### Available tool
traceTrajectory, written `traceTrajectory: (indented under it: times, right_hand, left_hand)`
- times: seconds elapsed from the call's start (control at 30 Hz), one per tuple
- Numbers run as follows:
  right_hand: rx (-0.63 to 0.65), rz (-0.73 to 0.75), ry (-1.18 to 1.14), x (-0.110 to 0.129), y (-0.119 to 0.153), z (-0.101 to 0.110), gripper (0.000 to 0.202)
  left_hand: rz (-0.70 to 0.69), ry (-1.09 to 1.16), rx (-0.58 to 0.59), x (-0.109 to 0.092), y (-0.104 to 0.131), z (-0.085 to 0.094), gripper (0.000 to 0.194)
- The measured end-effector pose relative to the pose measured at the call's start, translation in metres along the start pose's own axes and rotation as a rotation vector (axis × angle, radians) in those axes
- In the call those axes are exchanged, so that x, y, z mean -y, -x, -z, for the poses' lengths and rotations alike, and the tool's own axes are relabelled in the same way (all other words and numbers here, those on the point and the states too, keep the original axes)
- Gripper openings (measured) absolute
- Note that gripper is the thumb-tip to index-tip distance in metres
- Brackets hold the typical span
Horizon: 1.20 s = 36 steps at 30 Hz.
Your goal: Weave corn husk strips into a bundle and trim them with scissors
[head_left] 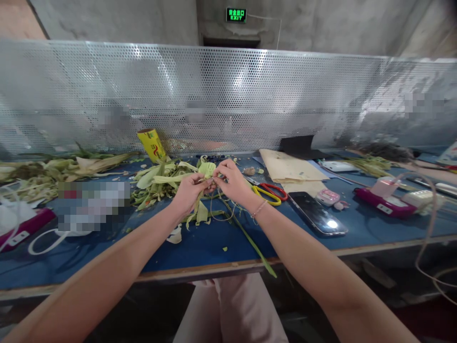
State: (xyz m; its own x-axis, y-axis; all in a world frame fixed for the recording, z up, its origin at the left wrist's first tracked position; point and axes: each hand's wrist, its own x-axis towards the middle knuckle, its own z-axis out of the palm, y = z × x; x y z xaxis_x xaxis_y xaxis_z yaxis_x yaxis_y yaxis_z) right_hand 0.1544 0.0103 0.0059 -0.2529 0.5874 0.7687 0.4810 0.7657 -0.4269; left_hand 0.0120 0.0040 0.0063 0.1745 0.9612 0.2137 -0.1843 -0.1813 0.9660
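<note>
My left hand (188, 189) and my right hand (231, 180) meet over the middle of the table, fingers pinched together. Between their fingertips is a pale green, ribbed leafy bundle (206, 168) that looks like folded husk. Both hands hold it; the exact grip is partly hidden by the fingers. A thin tan cord (222, 219) hangs in a loop below the right hand. Beside the left hand lies a heap of green husks and leaves (153, 183). Scissors (272, 192) with red and yellow handles rest to the right of my right hand.
A long green stem (255, 247) reaches over the table's front edge. To the right lie a dark phone (317, 213), brown paper (291, 166) and a magenta power strip (387, 204) with cables. A yellow tube (152, 144) leans near the perforated metal screen (228, 95). More husks (96, 166) lie left.
</note>
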Motion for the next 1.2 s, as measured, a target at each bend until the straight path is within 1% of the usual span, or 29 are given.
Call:
traceTrajectory:
  times: [0.07, 0.13, 0.3, 0.43, 0.67, 1.0, 1.1, 1.2]
  right_hand:
    - [-0.023, 0.07, 0.06, 0.0, 0.0, 0.0, 0.008]
    - [-0.023, 0.084, 0.047, 0.0, 0.0, -0.001, 0.01]
    - [-0.015, -0.036, -0.088, -0.003, -0.001, -0.006, 0.013]
    - [-0.027, -0.097, -0.09, -0.002, -0.001, -0.007, 0.013]
    - [-0.025, -0.197, -0.1, 0.003, -0.003, -0.007, 0.011]
    - [-0.048, -0.173, -0.074, 0.003, -0.001, -0.011, 0.009]
    - [-0.014, -0.202, -0.107, 0.003, -0.002, -0.01, 0.009]
    - [0.048, -0.258, -0.209, 0.002, -0.002, -0.009, 0.007]
  left_hand:
    - [-0.001, 0.011, 0.011, 0.001, 0.0, 0.0, 0.031]
    - [-0.001, 0.03, 0.018, 0.001, -0.001, -0.001, 0.031]
    - [0.018, 0.039, 0.027, 0.002, -0.002, -0.001, 0.03]
    - [0.024, 0.053, 0.027, 0.001, -0.002, -0.003, 0.029]
    - [-0.016, 0.049, 0.05, 0.001, -0.002, -0.001, 0.028]
    - [-0.071, 0.033, 0.021, 0.0, 0.0, -0.002, 0.023]
    - [-0.073, 0.024, 0.015, 0.002, -0.001, -0.001, 0.022]
    - [-0.077, 0.013, 0.0, 0.003, -0.002, 0.001, 0.021]
